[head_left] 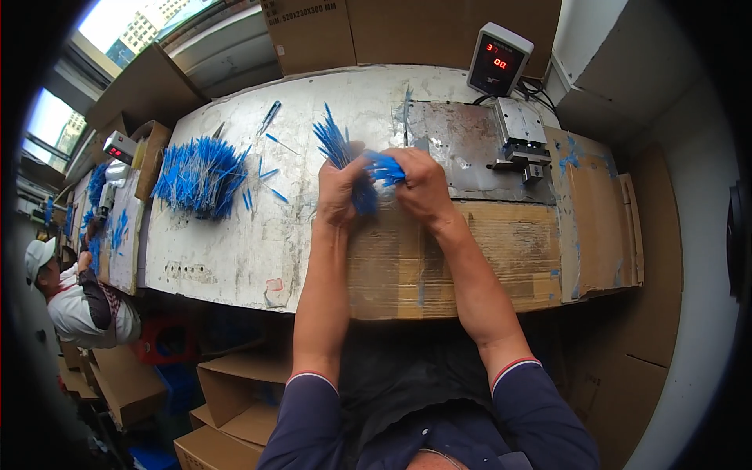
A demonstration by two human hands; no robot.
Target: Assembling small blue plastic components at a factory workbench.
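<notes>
Scuffed white workbench (235,258): at left, a big heap of blue strips (202,178), probably most of the work left, loose strips (279,195) beside it. Mid-bench, left hand (338,188) closed round a bunch (333,137), right hand (423,182) gripping blue ends (384,168) alongside; handling looks underway, finished pieces indistinguishable. Metal machine (523,137) at right, well apart from both.

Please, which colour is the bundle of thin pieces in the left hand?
The bundle in the left hand is mostly blue, seen in the head view.
</notes>
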